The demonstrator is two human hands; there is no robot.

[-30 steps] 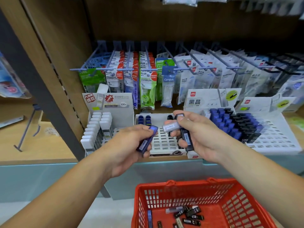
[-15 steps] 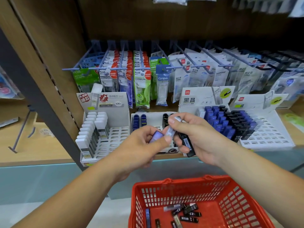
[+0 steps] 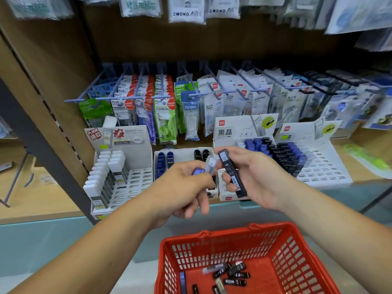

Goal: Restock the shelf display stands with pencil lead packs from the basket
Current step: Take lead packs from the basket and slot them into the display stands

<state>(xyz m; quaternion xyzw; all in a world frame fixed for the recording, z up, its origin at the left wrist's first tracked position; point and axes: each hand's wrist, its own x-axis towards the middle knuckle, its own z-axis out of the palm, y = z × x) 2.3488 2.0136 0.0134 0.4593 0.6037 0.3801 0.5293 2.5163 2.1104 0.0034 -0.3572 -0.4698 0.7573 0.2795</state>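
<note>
Here, black lead pack in right hand, clear pack (blurred) in left hand.

Correction tape packets hang in rows on blue pegs across the wooden back panel. A blue Campus packet hangs among them. More packets hang higher up. A green packet lies on the shelf at right.

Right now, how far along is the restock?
Partly done: the right stand holds rows of blue and black packs, the middle stand only a few. In hand: the left hand grips a blue and a clear pack, the right hand a black pack. Left: loose packs in the red basket.
</note>
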